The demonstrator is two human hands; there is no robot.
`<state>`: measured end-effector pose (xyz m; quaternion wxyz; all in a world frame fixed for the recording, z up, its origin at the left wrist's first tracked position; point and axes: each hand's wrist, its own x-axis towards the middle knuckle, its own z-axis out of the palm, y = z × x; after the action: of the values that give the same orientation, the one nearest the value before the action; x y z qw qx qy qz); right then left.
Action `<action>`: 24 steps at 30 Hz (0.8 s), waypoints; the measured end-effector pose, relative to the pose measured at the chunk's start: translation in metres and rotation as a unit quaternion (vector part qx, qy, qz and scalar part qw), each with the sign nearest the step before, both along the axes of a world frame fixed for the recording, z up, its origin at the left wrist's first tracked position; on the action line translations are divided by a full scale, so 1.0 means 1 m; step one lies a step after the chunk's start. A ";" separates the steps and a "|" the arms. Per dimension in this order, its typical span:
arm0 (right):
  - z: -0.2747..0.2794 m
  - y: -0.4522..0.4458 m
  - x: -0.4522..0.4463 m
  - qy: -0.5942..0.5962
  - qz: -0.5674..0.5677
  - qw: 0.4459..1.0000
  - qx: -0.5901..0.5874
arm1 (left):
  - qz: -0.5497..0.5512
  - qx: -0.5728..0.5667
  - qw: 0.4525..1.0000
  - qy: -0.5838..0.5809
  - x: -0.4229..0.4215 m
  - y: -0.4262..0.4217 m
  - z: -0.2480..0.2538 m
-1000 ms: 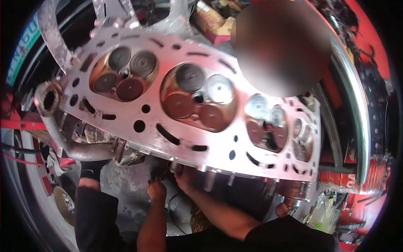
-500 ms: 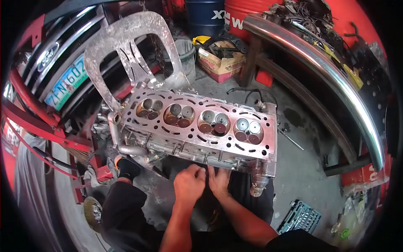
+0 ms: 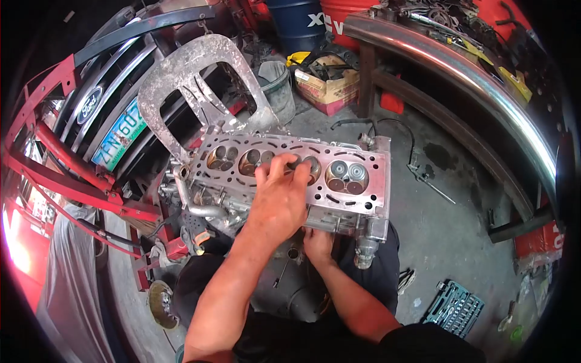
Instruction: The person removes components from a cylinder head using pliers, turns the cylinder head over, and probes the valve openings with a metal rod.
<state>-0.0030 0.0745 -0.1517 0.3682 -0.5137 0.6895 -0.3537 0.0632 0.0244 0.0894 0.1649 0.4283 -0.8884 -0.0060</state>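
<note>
An engine cylinder head (image 3: 382,175) lies across a worn chair (image 3: 158,78), its flat face and round combustion chambers turned up. My left hand (image 3: 279,196) reaches over the face with bent fingers. Thumb and forefinger close around a valve in the third chamber from the left; the hand covers most of this contact. Nearer to me, my right hand (image 3: 318,245) is tucked against the underside of the head's near edge, its fingers mostly hidden. Valve discs (image 3: 346,171) show in the rightmost chamber.
A Ford grille (image 3: 91,109) and red frame (image 3: 78,172) stand at left. A chrome bumper (image 3: 478,75) curves along the right. An open socket set (image 3: 455,307) lies on the floor at lower right. Behind the chair are a bucket (image 3: 277,91) and a cardboard box (image 3: 327,91).
My left hand has risen from below the near edge onto the face at the third chamber. My right hand remains under the edge. The camera view has shifted a little.
</note>
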 end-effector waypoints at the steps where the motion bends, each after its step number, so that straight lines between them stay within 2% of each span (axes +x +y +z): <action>1: -0.013 -0.008 0.004 0.047 -0.056 0.996 -0.054 | -0.012 -0.023 1.000 0.003 -0.002 0.002 0.007; 2: -0.026 -0.019 0.008 0.094 -0.110 0.983 -0.113 | -0.021 -0.051 0.998 0.008 -0.003 0.002 0.016; 3: -0.041 -0.024 0.009 0.085 -0.148 0.972 -0.160 | 0.002 -0.062 0.996 0.065 0.000 0.013 0.020; 4: -0.035 -0.022 0.007 0.083 -0.146 0.972 -0.163 | 0.004 -0.065 0.996 0.065 0.007 0.021 0.017; 5: -0.031 -0.017 0.005 0.078 -0.154 0.968 -0.180 | 0.066 -0.119 0.979 0.150 0.019 0.027 0.009; 7: -0.042 -0.019 0.012 0.073 -0.164 0.964 -0.195 | 0.187 -0.124 0.921 0.318 0.040 0.045 -0.033; 8: -0.064 -0.027 0.020 -0.076 -0.196 0.953 -0.218 | 0.245 -0.075 0.880 0.401 0.050 0.052 -0.072; 10: -0.072 -0.027 0.017 -0.216 -0.216 0.923 -0.232 | 0.240 0.157 0.770 0.569 0.054 0.053 -0.146; 12: -0.055 -0.020 -0.002 -0.107 -0.062 0.981 -0.148 | 0.358 0.342 0.679 0.542 0.049 0.043 -0.169; 13: -0.057 -0.020 -0.005 -0.098 -0.052 0.982 -0.149 | 0.359 0.340 0.672 0.552 0.044 0.035 -0.180; 14: -0.061 -0.023 -0.008 -0.296 -0.108 0.943 -0.109 | 0.362 0.374 0.628 0.578 0.038 0.023 -0.191; 15: -0.063 -0.027 -0.013 -0.480 -0.160 0.860 -0.063 | 0.362 0.408 0.583 0.602 0.032 0.011 -0.205; 16: -0.051 -0.030 -0.016 -0.472 -0.157 0.865 -0.064 | 0.359 0.410 0.577 0.609 0.024 -0.002 -0.229; 18: -0.017 -0.031 -0.012 -0.594 -0.201 0.779 0.021 | 0.258 0.333 0.595 0.684 0.009 -0.021 -0.270; 19: -0.031 -0.038 -0.011 -0.516 -0.126 0.846 0.040 | 0.274 0.485 0.564 0.609 0.010 -0.023 -0.257; 20: -0.045 -0.049 0.002 -0.350 -0.203 0.914 0.041 | 0.270 0.489 0.561 0.612 -0.001 -0.022 -0.262; 21: -0.100 -0.068 0.002 -0.493 -0.167 0.853 0.034 | 0.255 0.455 0.544 0.657 -0.015 -0.020 -0.272; 22: -0.149 -0.083 0.002 -0.626 -0.127 0.769 0.023 | 0.240 0.420 0.527 0.698 -0.021 -0.019 -0.285; 23: -0.157 -0.090 -0.015 -0.657 -0.111 0.745 -0.033 | 0.220 0.455 0.513 0.694 -0.015 -0.028 -0.331; 24: -0.151 -0.091 -0.025 -0.732 0.007 0.672 -0.117 | 0.220 0.421 0.598 0.645 -0.021 -0.019 -0.337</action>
<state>-0.0279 -0.0168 -0.3031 0.6940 -0.1338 0.1489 -0.6916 0.0421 0.0054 -0.2475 0.4928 0.5171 -0.3286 -0.6179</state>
